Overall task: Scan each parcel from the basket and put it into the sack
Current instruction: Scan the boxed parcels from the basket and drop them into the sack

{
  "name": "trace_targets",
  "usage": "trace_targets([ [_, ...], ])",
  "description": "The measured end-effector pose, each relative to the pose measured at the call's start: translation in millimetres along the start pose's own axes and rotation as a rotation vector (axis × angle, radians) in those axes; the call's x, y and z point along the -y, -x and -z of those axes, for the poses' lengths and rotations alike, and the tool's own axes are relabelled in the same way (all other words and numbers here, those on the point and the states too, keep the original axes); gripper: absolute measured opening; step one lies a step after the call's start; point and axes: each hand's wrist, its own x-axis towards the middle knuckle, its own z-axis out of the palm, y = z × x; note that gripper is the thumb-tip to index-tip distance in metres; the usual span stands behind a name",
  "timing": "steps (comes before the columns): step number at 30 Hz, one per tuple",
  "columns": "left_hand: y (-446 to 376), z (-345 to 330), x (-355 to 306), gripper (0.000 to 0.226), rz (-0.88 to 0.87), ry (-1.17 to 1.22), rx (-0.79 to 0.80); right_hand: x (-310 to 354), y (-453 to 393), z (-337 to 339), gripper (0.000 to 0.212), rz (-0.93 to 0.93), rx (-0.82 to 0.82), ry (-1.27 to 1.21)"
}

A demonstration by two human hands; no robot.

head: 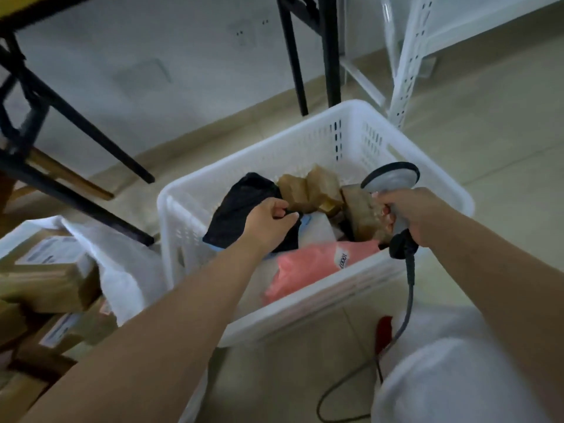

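A white slotted basket (335,294) stands on the floor in the middle. Inside lie a black soft parcel (238,206), brown paper-wrapped parcels (314,190), a pink mailer with a white label (308,267) and a white parcel (320,225). My left hand (268,224) reaches into the basket and pinches the edge of the black parcel. My right hand (418,215) grips the handle of a grey barcode scanner (390,178), held over the basket's right side with its head pointing away. The white sack (122,270) lies at the left, holding cardboard boxes (52,276).
Black table legs (76,117) stand at the back left, and more (308,50) behind the basket. A white metal rack (409,62) rises at the back right. The scanner's cable (406,319) trails down to the tiled floor. My white-clad knee (457,377) fills the lower right.
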Motion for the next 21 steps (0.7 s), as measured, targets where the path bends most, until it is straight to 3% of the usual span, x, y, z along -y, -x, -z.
trace_targets([
  [2,-20.8,-19.9,0.4,0.036,0.03,-0.001,0.012,3.3,-20.2,1.0,0.03,-0.04,0.008,-0.04],
  [4,-41.7,-36.4,1.7,0.042,0.11,0.046,0.008,8.1,-37.2,-2.4,0.017,-0.022,-0.006,-0.036],
  [5,-52.1,-43.7,2.9,0.045,0.16,0.076,0.005,10.2,-49.1,-5.6,0.021,-0.003,-0.025,-0.021],
  [7,-73.9,-56.9,8.1,0.05,0.24,0.108,-0.001,11.7,-76.8,-10.9,0.05,0.012,-0.03,0.002],
  [8,-84.6,-63.2,11.8,0.052,0.27,0.118,-0.005,13.4,-91.2,-15.0,0.048,0.004,-0.02,0.012],
  [10,-106.5,-74.5,20.5,0.056,0.313,0.129,-0.017,18.1,-108.8,-25.7,0.023,-0.045,0.031,0.057],
  [14,-146.0,-92.9,37.5,0.051,0.367,0.157,-0.039,11.2,-143.0,-41.2,0.038,-0.097,0.133,0.145],
  [17,-168.2,-106.4,50.1,0.046,0.408,0.154,-0.057,5.1,-156.3,-43.3,0.018,-0.114,0.133,0.157],
  [21,-184.7,-120.2,61.0,0.061,0.488,0.172,-0.055,-3.4,-160.2,-40.1,0.027,-0.231,0.15,0.076],
])
